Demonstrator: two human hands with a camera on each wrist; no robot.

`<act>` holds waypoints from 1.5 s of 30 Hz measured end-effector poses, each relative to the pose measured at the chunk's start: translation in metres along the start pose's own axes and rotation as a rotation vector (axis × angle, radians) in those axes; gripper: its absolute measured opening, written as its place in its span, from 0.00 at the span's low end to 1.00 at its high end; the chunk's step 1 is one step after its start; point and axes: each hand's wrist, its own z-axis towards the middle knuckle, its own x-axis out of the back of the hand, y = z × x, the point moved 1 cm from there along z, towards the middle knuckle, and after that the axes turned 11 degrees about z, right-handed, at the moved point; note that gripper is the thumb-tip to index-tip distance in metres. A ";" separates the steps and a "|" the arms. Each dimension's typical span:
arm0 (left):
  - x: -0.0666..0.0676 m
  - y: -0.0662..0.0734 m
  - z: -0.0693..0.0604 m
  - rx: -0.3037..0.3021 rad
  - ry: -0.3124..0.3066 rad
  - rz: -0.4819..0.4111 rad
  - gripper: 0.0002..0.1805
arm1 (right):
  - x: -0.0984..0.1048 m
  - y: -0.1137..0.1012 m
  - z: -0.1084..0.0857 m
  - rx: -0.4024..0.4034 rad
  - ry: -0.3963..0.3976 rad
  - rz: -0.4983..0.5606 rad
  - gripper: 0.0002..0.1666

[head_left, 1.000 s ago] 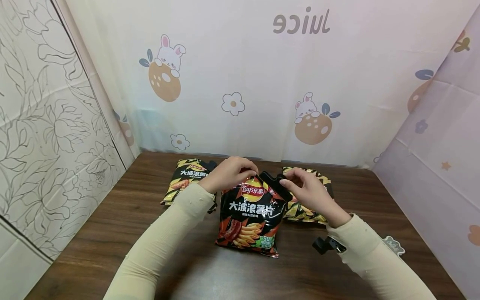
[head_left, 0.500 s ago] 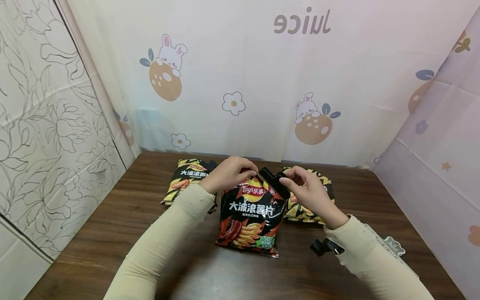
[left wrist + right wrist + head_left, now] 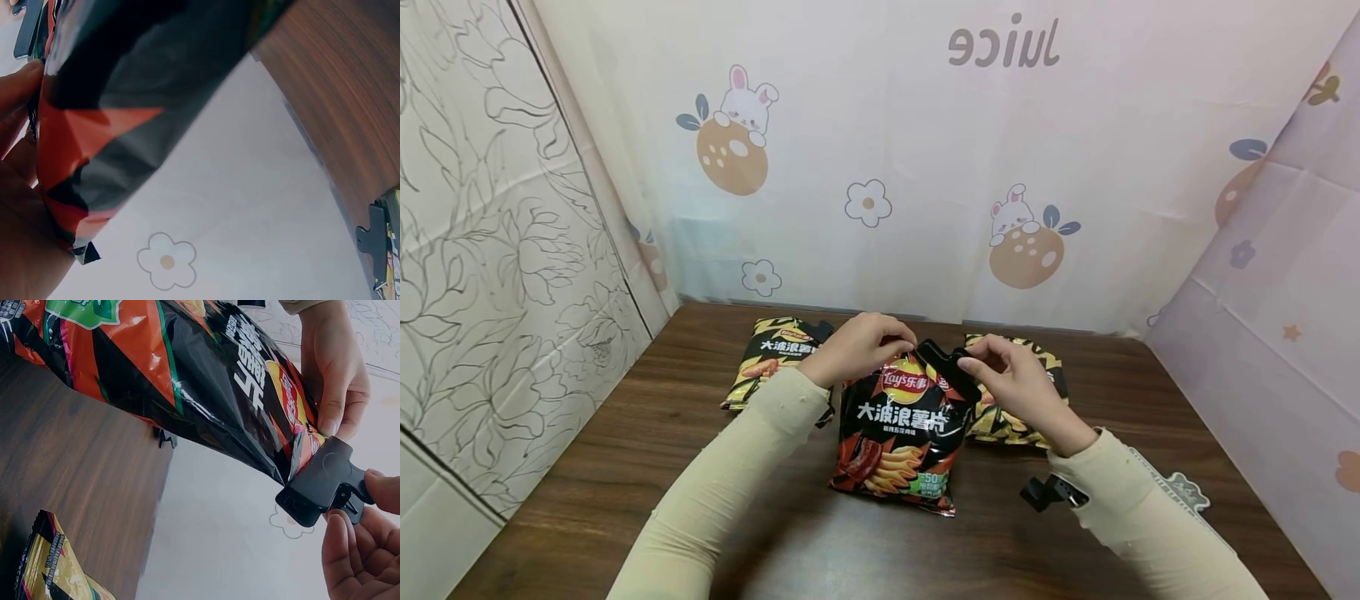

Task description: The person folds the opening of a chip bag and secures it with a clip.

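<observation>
A red and black chip bag stands upright on the table, its front turned to me in the head view. My left hand pinches its top edge, and in the left wrist view the fingers press on the bag's side. At the top right corner sits a black bag clip, tilted down to the right. Thumb and fingers of my right hand pinch the clip's handles. From the right wrist, the clip overlaps the bag's gathered corner; whether its jaws bite the film is hidden.
Behind on the left lies a yellow and black chip bag with a black clip at its top. Another yellow bag lies behind the right hand. A flat scalloped item is partly under the right sleeve. A curtain closes the back.
The clip in my right hand rose and tilted a little, then came slightly back down on the bag's corner. The right forearm shifted slightly left. My left hand stays put.
</observation>
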 end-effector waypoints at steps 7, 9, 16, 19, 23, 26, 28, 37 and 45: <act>-0.001 -0.001 0.000 0.004 0.011 -0.003 0.10 | -0.001 0.003 0.002 -0.018 -0.019 0.024 0.14; -0.002 -0.002 0.000 0.004 0.011 -0.006 0.10 | -0.002 0.004 0.002 -0.022 -0.020 0.029 0.14; -0.003 -0.001 0.000 0.018 0.011 -0.010 0.10 | -0.005 0.005 0.003 -0.012 -0.024 0.030 0.14; -0.003 0.000 -0.001 0.022 0.006 -0.009 0.10 | -0.005 0.006 0.004 -0.019 -0.029 0.038 0.14; -0.002 0.001 -0.001 0.030 0.003 -0.015 0.11 | -0.006 0.006 0.006 -0.036 -0.049 0.060 0.15; -0.002 0.002 -0.001 0.035 0.002 -0.022 0.11 | -0.007 0.007 0.007 -0.047 -0.059 0.068 0.15; -0.002 0.002 -0.001 0.039 0.000 -0.025 0.11 | -0.007 0.007 0.008 -0.051 -0.063 0.070 0.16; -0.005 0.001 -0.002 0.033 0.003 -0.035 0.11 | -0.008 0.012 0.009 -0.078 -0.097 0.098 0.16; -0.008 0.000 -0.003 0.019 0.018 -0.015 0.11 | -0.010 0.015 0.008 -0.069 -0.114 0.138 0.17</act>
